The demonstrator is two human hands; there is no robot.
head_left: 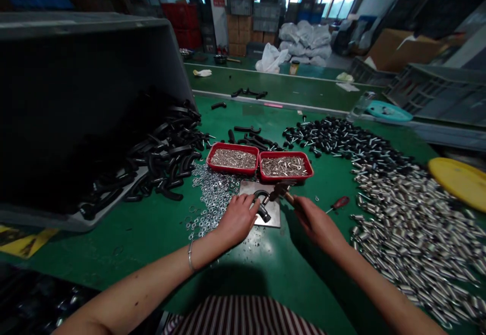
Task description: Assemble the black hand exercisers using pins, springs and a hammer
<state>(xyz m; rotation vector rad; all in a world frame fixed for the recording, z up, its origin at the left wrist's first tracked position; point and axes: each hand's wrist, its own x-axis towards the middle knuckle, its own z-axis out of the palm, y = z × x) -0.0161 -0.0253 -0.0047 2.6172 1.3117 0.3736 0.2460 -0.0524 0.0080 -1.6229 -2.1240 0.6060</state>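
Observation:
A curved black part with a metal piece (261,211) lies on a square metal plate (274,218) on the green table. My left hand (238,216) rests at the plate's left edge, its fingers closed on the black part. With my right hand (310,218) I grip the wooden handle of a hammer (281,191), whose head is over the plate, close to the metal piece. Whether the head touches it cannot be made out. Behind the plate stand two red trays, the left one (233,158) with small rings, the right one (284,167) with small metal pieces.
Washers (212,198) are spread left of the plate. A grey crate (167,46) with black handles (174,158) lies at the left. Right are a screwdriver (340,203), metal cylinders (413,223), black-headed bolts (349,140) and a yellow lid (459,180). A conveyor (304,89) runs behind.

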